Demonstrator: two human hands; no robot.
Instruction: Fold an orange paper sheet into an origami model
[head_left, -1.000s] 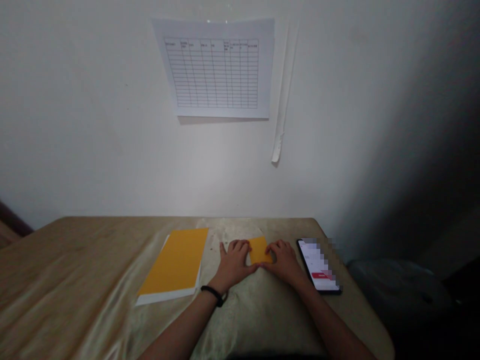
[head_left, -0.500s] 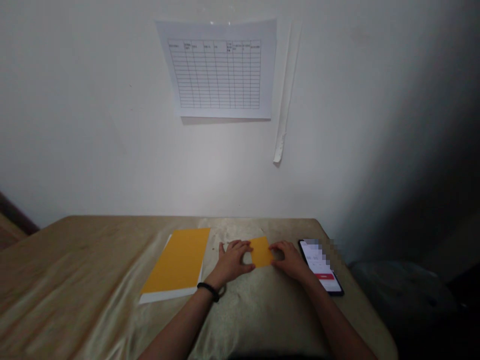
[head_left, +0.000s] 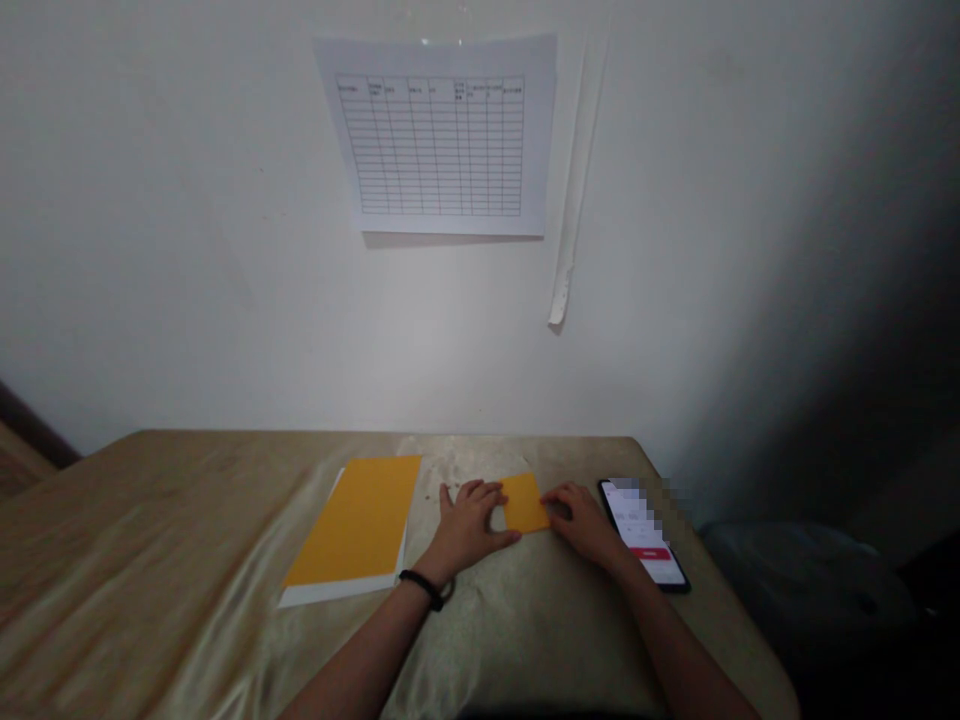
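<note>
A small folded piece of orange paper (head_left: 524,502) lies on the beige tablecloth (head_left: 187,540) between my hands. My left hand (head_left: 469,525), with a black band on the wrist, rests at the paper's left edge, thumb along its lower edge and fingers curled on its left side. My right hand (head_left: 581,520) presses its fingertips on the paper's right edge.
A stack of orange sheets (head_left: 358,525) lies on the cloth to the left. A phone (head_left: 645,535) with a lit screen lies to the right near the table's edge. A printed table sheet (head_left: 439,135) hangs on the white wall.
My hands have slid slightly apart on the small paper, so more of it shows. The view shifted a little.
</note>
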